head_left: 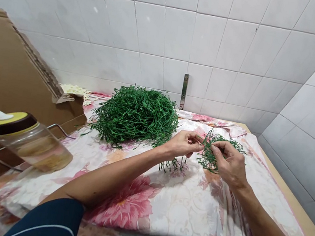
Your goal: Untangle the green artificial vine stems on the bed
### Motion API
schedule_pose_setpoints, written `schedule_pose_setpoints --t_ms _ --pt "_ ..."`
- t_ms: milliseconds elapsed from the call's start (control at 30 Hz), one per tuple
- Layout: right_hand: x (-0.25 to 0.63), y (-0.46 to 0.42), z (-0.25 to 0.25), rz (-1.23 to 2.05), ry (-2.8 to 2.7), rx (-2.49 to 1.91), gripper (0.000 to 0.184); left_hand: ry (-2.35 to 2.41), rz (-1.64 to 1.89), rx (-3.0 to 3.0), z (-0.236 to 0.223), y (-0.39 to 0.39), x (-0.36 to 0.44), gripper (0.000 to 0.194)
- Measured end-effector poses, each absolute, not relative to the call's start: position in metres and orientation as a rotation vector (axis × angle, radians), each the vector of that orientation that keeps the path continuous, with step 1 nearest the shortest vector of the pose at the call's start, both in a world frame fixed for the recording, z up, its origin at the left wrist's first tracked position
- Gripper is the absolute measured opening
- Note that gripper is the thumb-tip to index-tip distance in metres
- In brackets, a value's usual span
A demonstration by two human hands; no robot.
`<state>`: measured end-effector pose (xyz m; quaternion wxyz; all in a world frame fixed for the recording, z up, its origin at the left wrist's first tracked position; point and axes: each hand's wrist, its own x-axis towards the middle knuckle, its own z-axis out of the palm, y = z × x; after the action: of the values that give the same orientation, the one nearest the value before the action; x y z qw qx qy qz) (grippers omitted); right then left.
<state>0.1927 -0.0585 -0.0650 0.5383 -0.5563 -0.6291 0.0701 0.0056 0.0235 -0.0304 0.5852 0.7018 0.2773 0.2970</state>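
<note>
My left hand [185,143] is closed in a pinch, its fingertips at the left edge of a small tangle of thin green artificial stems [209,158]. My right hand [230,161] pinches the same tangle between thumb and forefinger, close to the left fingertips. Just which strand each hand grips is too fine to tell. A few loose green stems [172,165] lie on the cloth below my left wrist. Further left stands a large heap of the same green stems [140,115], with small bud-like tips.
A flowered cloth [178,213] covers the table. At left, a clear bottle [41,149] with a yellow-and-brown lid leans, pale brown contents inside, beside a cardboard box [7,82]. Cream-coloured bits [74,89] lie behind the box. A tiled wall [177,33] with a metal bracket [184,90] closes the back.
</note>
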Motion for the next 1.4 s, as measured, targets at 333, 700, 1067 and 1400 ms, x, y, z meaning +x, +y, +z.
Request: schedule_pose_setpoints --t_ms 333,700,1067,1400 --pt "0.198 -0.055 -0.068 0.197 -1.501 -1.323 0.019 0.608 0.75 1.526 -0.034 0.028 0.006 0.034" --pt "0.182 -0.064 -0.057 -0.229 -1.782 -1.244 0.018 0.683 0.772 1.602 -0.041 0.018 0.013 0.016" --pt "0.182 -0.058 -0.064 0.073 -1.637 -1.286 0.009 0.774 0.741 1.674 -0.042 0.022 0.011 0.02" --pt "0.186 -0.055 -0.07 0.152 -1.67 -1.385 0.009 0.762 0.974 2.323 -0.046 0.019 0.005 0.018"
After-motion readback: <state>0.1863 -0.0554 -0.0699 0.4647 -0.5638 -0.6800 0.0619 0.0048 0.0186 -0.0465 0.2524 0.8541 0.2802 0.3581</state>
